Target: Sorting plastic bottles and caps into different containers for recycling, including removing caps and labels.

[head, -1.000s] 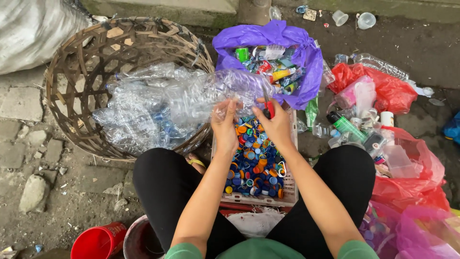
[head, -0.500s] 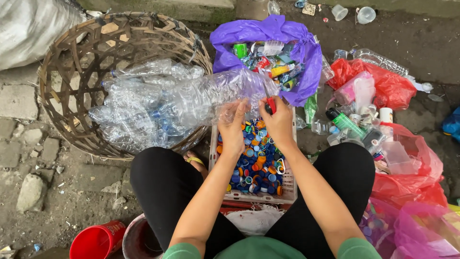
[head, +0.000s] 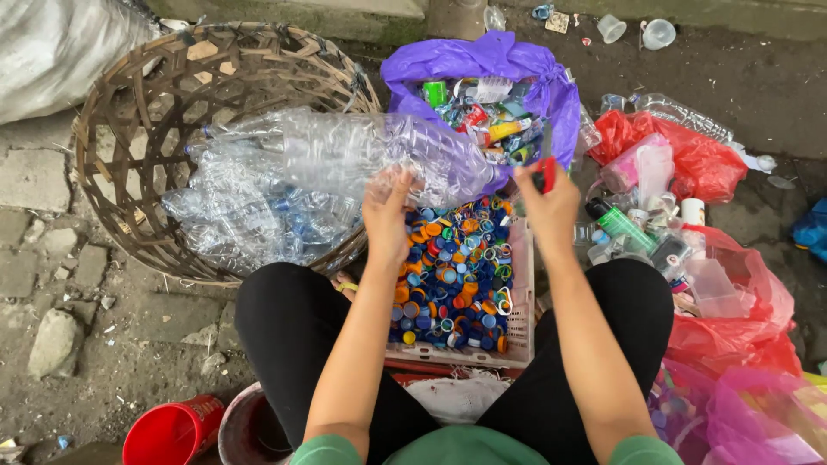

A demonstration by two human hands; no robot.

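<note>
You are crouched on bare, damp ground (head: 129,362) of packed dirt with flat paving stones (head: 34,181) set in it on your left. Nearest you, by your left knee, stand a red tub (head: 168,430) and a darker bucket (head: 245,426). Between your knees sits a pale slotted crate (head: 519,301) filled with loose bottle caps (head: 452,275) in blue, orange and red. Your left hand (head: 388,211) is closed on the end of a crushed clear plastic bottle (head: 388,155), which lies sideways above the caps and reaches over the rim of a big woven basket (head: 112,112) heaped with more clear bottles. Your right hand (head: 551,202) is pinched together on a small red-handled tool (head: 546,172) just beside the bottle's other end. To your right lie red and pink plastic bags (head: 732,319) with mixed containers. Past your hands, an open purple bag (head: 482,60) holds coloured scraps and labels. Farthest off, a grey sack (head: 52,43) leans at the upper left, and a concrete kerb (head: 345,13) runs along the top, with clear cups (head: 637,30) scattered near it.
</note>
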